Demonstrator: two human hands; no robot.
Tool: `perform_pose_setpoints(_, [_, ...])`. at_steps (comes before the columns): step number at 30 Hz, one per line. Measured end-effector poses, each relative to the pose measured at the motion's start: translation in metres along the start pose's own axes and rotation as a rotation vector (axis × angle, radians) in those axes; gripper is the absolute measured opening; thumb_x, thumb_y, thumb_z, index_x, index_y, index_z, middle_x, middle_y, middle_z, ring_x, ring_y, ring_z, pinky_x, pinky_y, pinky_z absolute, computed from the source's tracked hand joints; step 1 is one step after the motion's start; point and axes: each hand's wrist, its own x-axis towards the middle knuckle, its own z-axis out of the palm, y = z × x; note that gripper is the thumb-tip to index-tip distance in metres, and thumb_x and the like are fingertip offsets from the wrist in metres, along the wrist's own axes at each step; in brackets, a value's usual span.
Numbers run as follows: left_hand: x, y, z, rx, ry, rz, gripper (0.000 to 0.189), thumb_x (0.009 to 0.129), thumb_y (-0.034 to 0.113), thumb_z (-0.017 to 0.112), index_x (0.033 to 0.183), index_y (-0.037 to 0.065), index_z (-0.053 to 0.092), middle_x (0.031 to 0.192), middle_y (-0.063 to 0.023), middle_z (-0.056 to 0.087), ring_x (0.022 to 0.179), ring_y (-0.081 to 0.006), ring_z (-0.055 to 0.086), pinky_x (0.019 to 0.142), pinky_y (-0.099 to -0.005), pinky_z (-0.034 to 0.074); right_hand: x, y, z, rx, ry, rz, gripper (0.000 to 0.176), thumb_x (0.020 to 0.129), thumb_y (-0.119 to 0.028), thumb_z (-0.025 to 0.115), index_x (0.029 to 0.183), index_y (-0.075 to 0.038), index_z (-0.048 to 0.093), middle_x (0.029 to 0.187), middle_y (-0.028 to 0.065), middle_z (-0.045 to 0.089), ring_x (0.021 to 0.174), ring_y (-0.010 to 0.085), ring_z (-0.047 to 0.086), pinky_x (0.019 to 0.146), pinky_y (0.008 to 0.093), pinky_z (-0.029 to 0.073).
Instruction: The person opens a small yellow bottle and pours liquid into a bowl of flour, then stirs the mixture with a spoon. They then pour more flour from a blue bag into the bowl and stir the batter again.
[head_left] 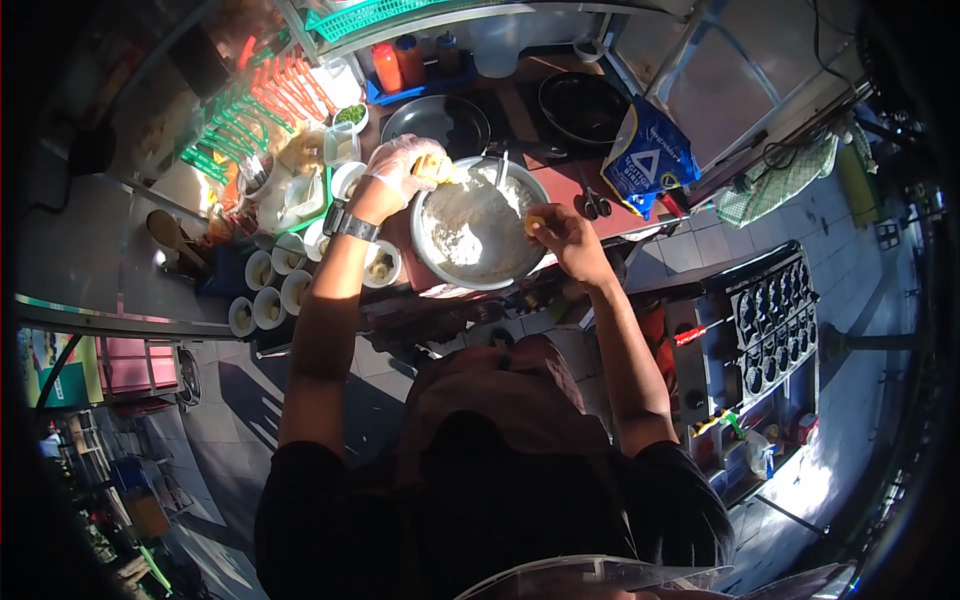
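Note:
My left hand (398, 172), in a clear plastic glove, is closed around a yellow-orange piece of food (432, 168) above the left rim of a large metal bowl (420, 240). White flour (462, 246) and a paler mix lie in the bowl, and a utensil handle (503, 168) leans at its far side. At the right rim, my bare right hand (573, 243) pinches a small yellow piece (535, 226). The kind of either piece cannot be made out.
Several white cups (268, 306) holding food stand at left, below green and red racks (285, 85). Two dark pans (437, 122) (583, 106) and sauce bottles (386, 66) are behind the bowl. Scissors (597, 204) and a blue bag (650, 158) lie right. A molded griddle (775, 318) stands lower right.

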Motion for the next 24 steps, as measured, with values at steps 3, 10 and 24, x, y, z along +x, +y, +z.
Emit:
perform_pose_setpoints(3, [0.01,0.001,0.011,0.029,0.051,0.061,0.045,0.071,0.002,0.082,0.114,0.004,0.068,0.109,-0.0129,0.071,0.106,-0.0324,0.068,0.096,-0.0396,0.053,-0.002,0.004,-0.003,-0.005,0.001,0.001,0.031,0.099,-0.009,0.068,0.127,0.003,0.064,0.11,0.0076,0.071,0.098,0.0137,0.067,0.09,0.0281,0.053])
perform_pose_setpoints(10, [0.001,-0.001,0.017,-0.027,0.052,0.122,0.046,0.07,0.005,0.081,0.113,0.007,0.067,0.105,-0.012,0.069,0.102,-0.036,0.065,0.092,-0.044,0.051,-0.005,0.009,-0.009,-0.017,0.015,-0.014,0.031,0.099,-0.01,0.068,0.127,0.003,0.063,0.111,0.007,0.071,0.098,0.0134,0.067,0.089,0.028,0.052])
perform_pose_setpoints(24, [-0.057,0.032,-0.013,-0.089,-0.009,-0.062,0.045,0.071,-0.004,0.08,0.114,0.006,0.069,0.105,-0.009,0.069,0.101,-0.0284,0.066,0.091,-0.0377,0.054,0.002,0.0,-0.001,0.014,-0.039,0.013,0.03,0.1,-0.012,0.068,0.125,0.003,0.064,0.11,0.0078,0.07,0.099,0.0139,0.066,0.091,0.028,0.053])
